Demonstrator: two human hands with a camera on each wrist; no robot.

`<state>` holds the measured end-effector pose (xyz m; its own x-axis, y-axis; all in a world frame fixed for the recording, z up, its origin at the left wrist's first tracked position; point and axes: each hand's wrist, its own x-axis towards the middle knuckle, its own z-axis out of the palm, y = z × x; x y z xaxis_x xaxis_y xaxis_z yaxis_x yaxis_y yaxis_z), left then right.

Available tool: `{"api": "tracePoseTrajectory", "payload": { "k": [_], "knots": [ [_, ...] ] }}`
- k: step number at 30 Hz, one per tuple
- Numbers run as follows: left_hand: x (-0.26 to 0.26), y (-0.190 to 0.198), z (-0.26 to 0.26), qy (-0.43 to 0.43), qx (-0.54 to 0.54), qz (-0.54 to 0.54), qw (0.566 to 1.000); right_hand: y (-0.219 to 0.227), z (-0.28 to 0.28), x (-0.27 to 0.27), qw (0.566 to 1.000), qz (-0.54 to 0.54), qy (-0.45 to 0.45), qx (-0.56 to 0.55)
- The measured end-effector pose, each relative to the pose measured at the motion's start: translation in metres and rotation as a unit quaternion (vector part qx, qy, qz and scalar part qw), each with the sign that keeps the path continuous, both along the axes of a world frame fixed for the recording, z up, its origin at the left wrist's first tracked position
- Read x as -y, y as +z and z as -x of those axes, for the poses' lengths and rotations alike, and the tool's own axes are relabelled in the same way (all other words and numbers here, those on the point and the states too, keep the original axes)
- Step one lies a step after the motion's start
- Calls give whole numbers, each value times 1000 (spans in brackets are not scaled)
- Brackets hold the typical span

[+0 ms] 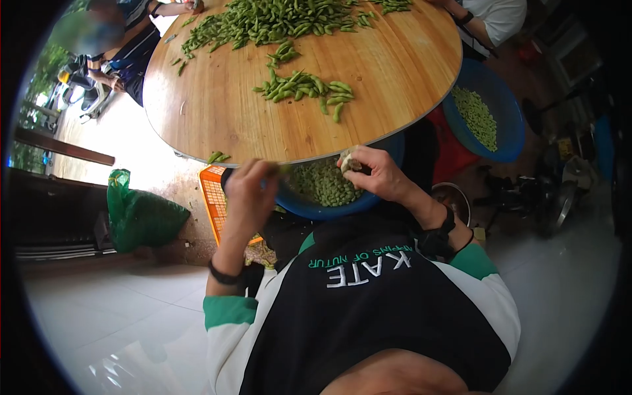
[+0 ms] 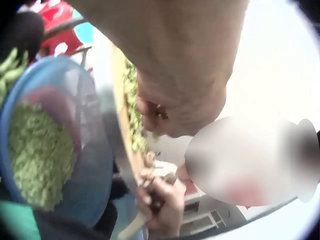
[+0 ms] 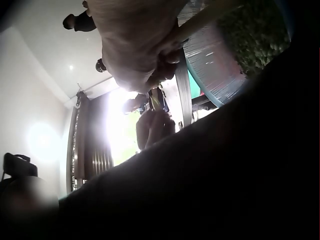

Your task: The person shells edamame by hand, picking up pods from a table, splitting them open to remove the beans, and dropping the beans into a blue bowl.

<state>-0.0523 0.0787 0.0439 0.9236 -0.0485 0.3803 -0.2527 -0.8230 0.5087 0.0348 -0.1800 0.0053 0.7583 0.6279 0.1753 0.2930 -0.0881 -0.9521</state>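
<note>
Both hands are raised over a blue basin at the near edge of the round wooden worktop; the left hand is blurred, its fingers curled, with a green pod at the fingertips, over the basin's left side; the right hand pinches a pale, whitish-green piece between thumb and fingers, over the right side, and what exactly that piece is cannot be told.

Shelled beans lie in the basin, below and between the hands; a large heap of pods covers the far part of the worktop, a smaller cluster lies nearer, and a few loose pods rest at the near left edge; an orange basket stands left of the basin, a green bag farther left; a second blue basin, holding more shelled beans, stands to the right of the worktop.
</note>
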Motion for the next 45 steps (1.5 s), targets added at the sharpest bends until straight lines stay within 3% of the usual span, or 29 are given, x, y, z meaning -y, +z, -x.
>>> {"api": "tracePoseTrajectory", "payload": {
  "k": [1,2,3,4,5,6,9,11,15,17,18,19,20,21,23,26,33,34,39,43,45],
  "knots": [
    [-2,9,-3,-3,1,-2,1000,-7,1,0,999,-16,11,29],
    [-3,17,-7,22,68,-85,994,-10,1,-1,998,-30,25,58],
    [-4,21,-14,49,134,-167,976,-2,2,0,1000,7,25,8],
    [0,21,-25,50,135,-169,975,6,1,-1,1000,4,25,9],
    [13,16,-40,19,54,-25,998,12,2,-1,996,23,22,-77],
    [27,10,-56,-12,-29,121,992,15,3,0,986,43,18,-163],
    [64,-22,-102,-65,-21,135,988,10,2,3,996,-11,-16,-84],
    [77,-38,-122,-26,32,-36,999,4,-1,9,990,-26,-18,-135],
    [76,-49,-129,6,61,-54,997,0,-5,13,964,-93,-48,-244],
    [72,-37,-117,-80,-4,153,985,-1,-10,12,960,-108,-57,-251],
    [72,-27,-110,-84,-6,149,985,-2,-11,11,954,-123,-68,-263],
    [72,-17,-101,-76,-151,318,933,-3,-9,11,953,-127,-71,-266],
    [72,-13,-93,-62,-289,471,831,-3,-8,9,947,-148,-54,-279],
    [73,-14,-87,-63,-290,470,831,-3,-8,8,941,-169,-36,-289],
    [72,-18,-79,-67,-307,567,762,3,-4,3,931,-194,-11,-309],
    [69,-26,-76,-63,-307,600,736,1,-1,3,914,-221,33,-339],
    [70,-30,-68,-89,-269,629,724,6,2,3,918,-200,52,-339],
    [71,-33,-66,-93,-245,623,737,6,2,2,918,-199,54,-339],
    [66,-33,-66,-114,-201,620,750,0,-6,4,954,-169,-13,-247],
    [64,-29,-64,-93,-225,639,729,8,2,4,964,-125,9,-236],
    [67,-31,-62,-99,-251,649,711,10,-3,3,959,-149,-28,-240]
  ]
}}
